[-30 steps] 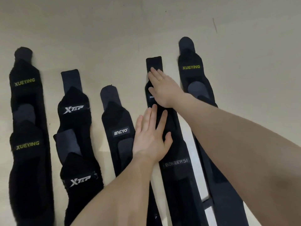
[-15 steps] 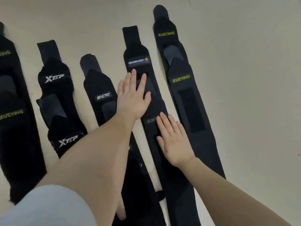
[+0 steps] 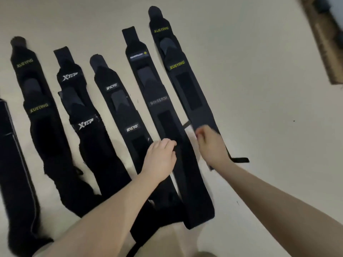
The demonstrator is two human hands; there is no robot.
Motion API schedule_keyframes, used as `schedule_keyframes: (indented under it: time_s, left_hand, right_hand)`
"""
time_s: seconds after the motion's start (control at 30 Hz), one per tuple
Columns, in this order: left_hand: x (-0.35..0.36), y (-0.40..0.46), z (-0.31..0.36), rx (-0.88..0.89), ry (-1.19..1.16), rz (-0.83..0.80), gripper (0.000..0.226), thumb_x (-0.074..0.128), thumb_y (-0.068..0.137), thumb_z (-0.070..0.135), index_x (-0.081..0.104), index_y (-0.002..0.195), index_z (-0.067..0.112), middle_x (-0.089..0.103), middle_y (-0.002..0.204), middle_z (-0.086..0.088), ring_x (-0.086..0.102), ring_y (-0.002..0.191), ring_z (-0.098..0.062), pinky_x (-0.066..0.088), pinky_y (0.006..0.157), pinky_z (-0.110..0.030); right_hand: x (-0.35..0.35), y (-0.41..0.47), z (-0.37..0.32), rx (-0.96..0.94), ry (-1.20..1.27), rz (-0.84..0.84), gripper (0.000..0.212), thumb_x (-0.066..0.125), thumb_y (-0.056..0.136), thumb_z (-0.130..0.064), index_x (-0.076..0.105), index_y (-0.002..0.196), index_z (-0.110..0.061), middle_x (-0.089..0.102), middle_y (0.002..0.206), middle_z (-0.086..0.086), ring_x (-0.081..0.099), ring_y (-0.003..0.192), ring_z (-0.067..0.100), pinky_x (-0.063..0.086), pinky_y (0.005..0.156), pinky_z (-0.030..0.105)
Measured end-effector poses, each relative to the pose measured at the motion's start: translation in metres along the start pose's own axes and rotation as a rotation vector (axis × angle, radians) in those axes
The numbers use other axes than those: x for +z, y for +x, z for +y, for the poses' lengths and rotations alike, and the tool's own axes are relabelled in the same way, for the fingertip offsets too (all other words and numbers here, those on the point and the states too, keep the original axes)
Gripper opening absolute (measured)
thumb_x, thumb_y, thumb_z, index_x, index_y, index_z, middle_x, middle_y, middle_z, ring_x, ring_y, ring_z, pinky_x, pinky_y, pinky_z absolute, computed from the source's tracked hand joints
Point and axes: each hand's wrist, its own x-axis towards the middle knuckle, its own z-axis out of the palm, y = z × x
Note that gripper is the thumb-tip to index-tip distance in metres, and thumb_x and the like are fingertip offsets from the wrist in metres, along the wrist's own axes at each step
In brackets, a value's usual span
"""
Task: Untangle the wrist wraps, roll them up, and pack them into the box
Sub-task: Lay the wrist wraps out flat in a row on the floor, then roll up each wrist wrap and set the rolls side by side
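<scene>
Matt black woven cloth wrist wraps (image 3: pixel 168 112) lie on a smooth, pale, matt floor (image 3: pixel 259 89).

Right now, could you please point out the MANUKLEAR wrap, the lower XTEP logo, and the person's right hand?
MANUKLEAR wrap (image 3: pixel 138 56): head view, on its white brand label near the top end.
Lower XTEP logo (image 3: pixel 85 124): head view, on the white lettering.
Right hand (image 3: pixel 210 143): head view, on the back of the hand.

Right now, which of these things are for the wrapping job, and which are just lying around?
For the job:
- black fabric wrist wraps laid in rows
- left hand, on the BOKEERSI wrap
- right hand, at the right XUEYING wrap

Lying about:
- brown wooden edge, top right
- beige floor
</scene>
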Motion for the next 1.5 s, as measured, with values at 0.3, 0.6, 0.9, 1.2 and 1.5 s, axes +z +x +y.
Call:
schedule_keyframes:
  time_s: [0.3, 0.6, 0.9, 1.2, 1.5]
  left_hand:
    - [0.044, -0.016, 0.016, -0.155, 0.423, -0.317, 0.132, 0.057, 0.064, 0.08, -0.017, 0.149, 0.013, -0.024, 0.156, -0.008, -0.016, 0.145, -0.026, -0.007, 0.116, -0.045]
    - [0.056, -0.019, 0.034, -0.284, 0.541, -0.324, 0.145, 0.06, 0.057, 0.083, -0.024, 0.145, 0.005, -0.028, 0.154, -0.013, -0.02, 0.144, -0.029, -0.005, 0.117, -0.047]
    - [0.062, -0.017, 0.032, -0.296, 0.41, -0.297, 0.145, 0.067, 0.059, 0.075, -0.026, 0.144, 0.005, -0.031, 0.152, -0.013, -0.019, 0.144, -0.027, -0.004, 0.118, -0.042]
    - [-0.001, -0.073, -0.018, -0.14, 0.13, -0.061, 0.08, 0.05, 0.094, 0.041, 0.002, 0.152, 0.013, -0.001, 0.16, -0.006, -0.005, 0.147, -0.022, 0.001, 0.12, -0.036]
    - [-0.082, -0.217, -0.109, -0.663, 0.171, -0.157, 0.063, 0.045, 0.095, 0.041, 0.024, 0.148, 0.014, 0.029, 0.153, -0.008, 0.013, 0.144, -0.028, 0.019, 0.116, -0.04]
  right_hand:
    - [0.008, -0.11, 0.08, 0.342, 0.482, -0.623, 0.013, 0.063, 0.087, -0.012, 0.051, 0.091, -0.009, 0.063, 0.09, 0.002, 0.06, 0.087, 0.016, 0.046, 0.078, 0.021]
    - [0.006, -0.133, 0.081, 0.164, 0.319, -0.833, 0.023, 0.06, 0.083, 0.005, 0.054, 0.105, 0.0, 0.06, 0.097, 0.001, 0.059, 0.09, 0.007, 0.048, 0.081, 0.019]
    - [0.0, -0.15, 0.103, 0.36, 0.007, -0.701, 0.011, 0.04, 0.098, -0.016, 0.038, 0.108, -0.012, 0.058, 0.097, 0.009, 0.066, 0.082, 0.032, 0.052, 0.06, 0.033]
    - [0.031, -0.105, 0.034, -0.04, -0.456, -0.396, 0.022, 0.04, 0.098, -0.026, 0.053, 0.096, -0.008, 0.061, 0.095, 0.008, 0.055, 0.081, 0.025, 0.041, 0.066, 0.029]
    - [0.075, -0.119, -0.137, -0.489, -0.469, -0.815, 0.03, 0.038, 0.099, -0.019, 0.057, 0.115, -0.001, 0.061, 0.116, 0.013, 0.056, 0.107, 0.028, 0.044, 0.09, 0.033]
